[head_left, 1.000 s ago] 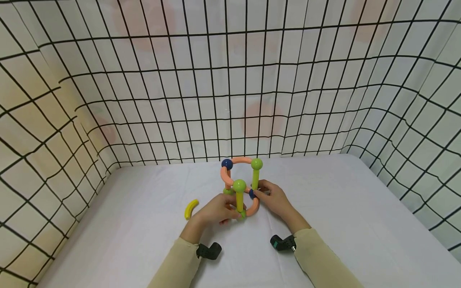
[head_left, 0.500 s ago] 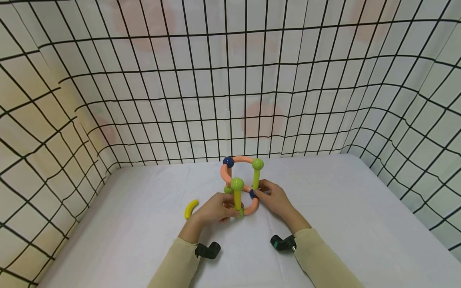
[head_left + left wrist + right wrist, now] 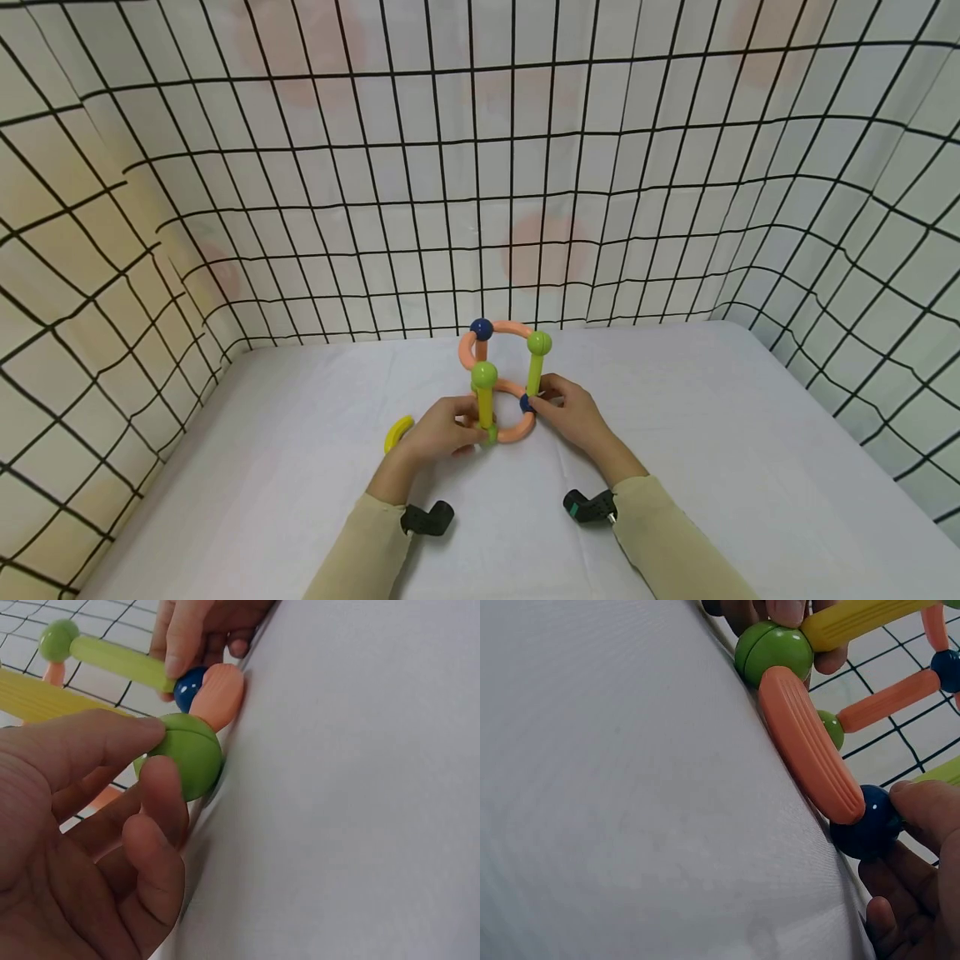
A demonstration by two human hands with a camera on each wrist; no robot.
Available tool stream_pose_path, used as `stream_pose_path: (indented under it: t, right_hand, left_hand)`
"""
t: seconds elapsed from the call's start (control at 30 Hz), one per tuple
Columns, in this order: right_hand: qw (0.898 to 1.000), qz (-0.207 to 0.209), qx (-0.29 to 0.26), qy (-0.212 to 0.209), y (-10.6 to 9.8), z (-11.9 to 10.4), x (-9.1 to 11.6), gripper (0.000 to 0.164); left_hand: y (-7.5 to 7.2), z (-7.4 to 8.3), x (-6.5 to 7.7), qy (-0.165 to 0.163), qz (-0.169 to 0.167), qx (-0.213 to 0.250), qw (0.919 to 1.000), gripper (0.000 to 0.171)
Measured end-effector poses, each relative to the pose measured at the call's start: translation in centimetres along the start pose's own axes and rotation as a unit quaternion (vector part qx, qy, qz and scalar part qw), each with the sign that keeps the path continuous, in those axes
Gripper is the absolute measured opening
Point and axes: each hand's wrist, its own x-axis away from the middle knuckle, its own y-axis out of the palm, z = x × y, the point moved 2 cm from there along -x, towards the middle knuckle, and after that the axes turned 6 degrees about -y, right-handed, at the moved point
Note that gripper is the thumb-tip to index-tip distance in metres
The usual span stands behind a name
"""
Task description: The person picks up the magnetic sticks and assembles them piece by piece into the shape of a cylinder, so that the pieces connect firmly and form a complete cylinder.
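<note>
A magnetic ball-and-stick frame stands on the white cloth, with coral curved sticks (image 3: 517, 433) forming a ring low down and more curves on top. My left hand (image 3: 435, 432) pinches the lower green ball (image 3: 193, 759) between thumb and fingers, at the foot of an upright yellow stick (image 3: 486, 408). On the frame's other side, my right hand (image 3: 573, 415) holds the lower blue ball (image 3: 871, 829) at the base of a lime stick (image 3: 535, 377). Green balls (image 3: 539, 342) cap both uprights. Another blue ball (image 3: 482, 329) sits at the top back.
A loose yellow curved stick (image 3: 397, 432) lies on the cloth just left of my left hand, partly behind the wrist. Close behind the frame, a black grid (image 3: 513, 200) over a pale sheet rises and continues along both sides.
The frame has swung around the lower blue ball at my right hand: its near green ball went left and away, its top blue ball right and away. My left hand followed; the right stayed put.
</note>
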Motion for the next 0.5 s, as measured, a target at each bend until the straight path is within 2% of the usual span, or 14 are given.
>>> stream_pose_path:
  t: [0.33,0.5]
  right_hand:
    - [1.0,0.002,0.004,-0.013,-0.12,-0.23,0.07,0.032]
    - [1.0,0.001,0.003,-0.027,-0.07,-0.16,0.04,0.03]
  left_hand:
    - [-0.35,-0.37,-0.12,0.003,0.036,0.017,0.9992,0.021]
    - [-0.48,-0.67,-0.26,-0.011,0.051,0.032,0.9981,0.023]
